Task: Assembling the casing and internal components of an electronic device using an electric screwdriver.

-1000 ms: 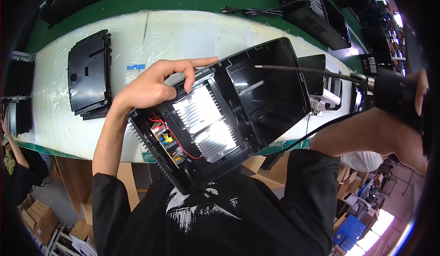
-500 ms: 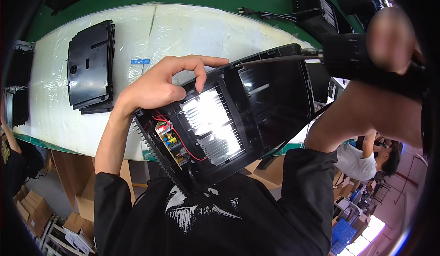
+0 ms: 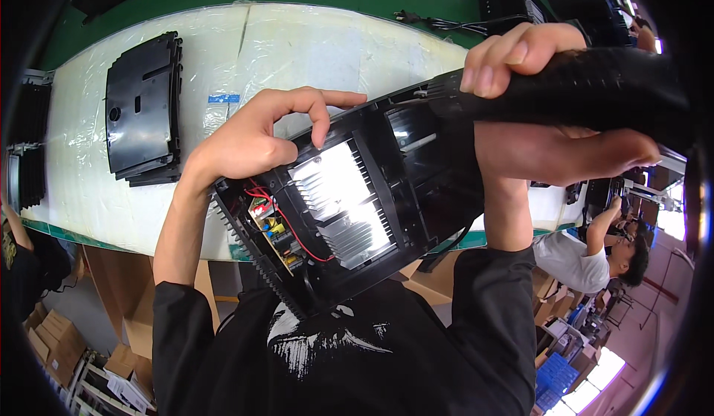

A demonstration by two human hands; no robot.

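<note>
A black plastic housing (image 3: 439, 185) lies tilted in front of me, its inner side up. Inside it are a shiny finned metal heat sink (image 3: 346, 193), red wires and a small circuit board (image 3: 274, 230) with colourful parts. My left hand (image 3: 253, 137) rests over its upper left rim, index finger stretched along the edge and the other fingers bent. In my right hand (image 3: 532, 152) is a black electric screwdriver (image 3: 580, 92), held close to the camera with fingers above and thumb below. Its front end is at the housing's far rim; the bit's tip is hard to make out.
A stack of black plastic panels (image 3: 145, 107) lies on the film-covered table (image 3: 297, 51) at left, near a blue tape strip (image 3: 223, 99). A black device (image 3: 506, 3) with a power cord (image 3: 446, 23) stands far right. Another person (image 3: 587, 260) is at right; cardboard boxes (image 3: 56, 338) are lower left.
My right hand has brought the screwdriver down and inward, so its body now covers the housing's right end, where its long shaft showed before. My left hand keeps its place on the rim.
</note>
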